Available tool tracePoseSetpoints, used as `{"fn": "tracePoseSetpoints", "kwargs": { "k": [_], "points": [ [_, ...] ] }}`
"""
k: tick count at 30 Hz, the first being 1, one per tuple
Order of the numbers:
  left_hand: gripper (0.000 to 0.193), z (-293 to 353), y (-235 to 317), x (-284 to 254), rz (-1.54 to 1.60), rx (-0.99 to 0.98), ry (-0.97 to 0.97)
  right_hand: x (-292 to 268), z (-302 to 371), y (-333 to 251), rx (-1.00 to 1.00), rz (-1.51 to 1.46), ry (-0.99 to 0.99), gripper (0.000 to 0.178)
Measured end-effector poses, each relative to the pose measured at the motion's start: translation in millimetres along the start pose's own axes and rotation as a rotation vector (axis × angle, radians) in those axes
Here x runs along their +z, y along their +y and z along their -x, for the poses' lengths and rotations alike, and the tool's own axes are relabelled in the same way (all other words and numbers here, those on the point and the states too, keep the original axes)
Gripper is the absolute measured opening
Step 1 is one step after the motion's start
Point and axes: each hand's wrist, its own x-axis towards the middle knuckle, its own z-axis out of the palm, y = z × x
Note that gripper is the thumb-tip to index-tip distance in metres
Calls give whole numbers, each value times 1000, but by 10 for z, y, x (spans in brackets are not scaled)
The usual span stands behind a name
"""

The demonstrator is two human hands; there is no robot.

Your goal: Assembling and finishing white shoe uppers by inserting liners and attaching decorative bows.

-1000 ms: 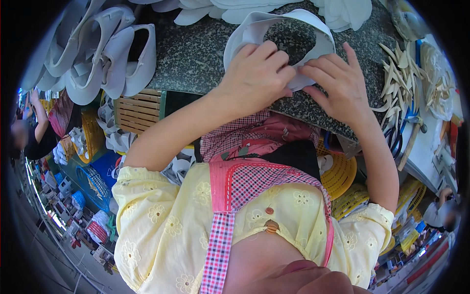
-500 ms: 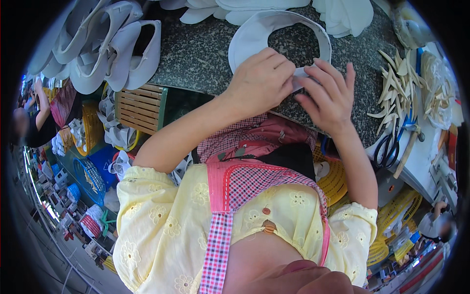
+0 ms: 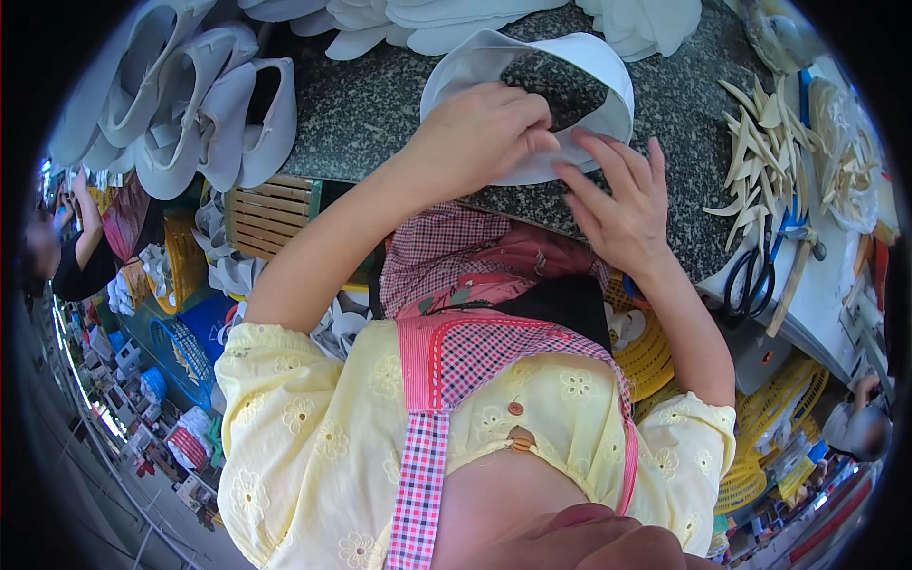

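Note:
A white shoe upper (image 3: 616, 81) stands as a closed ring on the speckled dark stone tabletop (image 3: 366, 138). My left hand (image 3: 480, 133) reaches over its near left side, fingers curled and thumb at the near part of the band, which it grips. My right hand (image 3: 622, 204) is at the near right side of the ring. Its fingers are spread, and the tips touch the band or lie right beside it. The exact contact of the right fingertips is hard to make out.
Several white shoe uppers (image 3: 271, 142) stand at the left. White flat sole-shaped pieces (image 3: 446, 33) lie along the back. At the right are pale thin strips (image 3: 760, 157), black-handled scissors (image 3: 750, 285), a wooden-handled hammer (image 3: 788, 294) and a clear bag (image 3: 845, 161). A slatted wooden surface (image 3: 271, 218) sits below left.
The ring has tipped up and opened wider. My left hand has shifted left and its fingers now reach inside the band. The right hand has moved slightly left and down.

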Motion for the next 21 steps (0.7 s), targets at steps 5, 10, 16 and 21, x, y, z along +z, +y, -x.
{"fn": "tracePoseSetpoints", "kwargs": {
  "k": [5,10,16,21],
  "points": [
    [36,36,137,163,-90,90,240,86,30,63,-10,-75,60,33],
    [21,41,121,175,-107,65,264,18,2,2,-13,77,-3,35],
    [14,-38,126,155,-91,-77,349,-13,-39,-52,51,77,-9,35],
    [24,82,160,181,-88,121,333,22,-10,-19,68,12,52,28]
  ]
}}
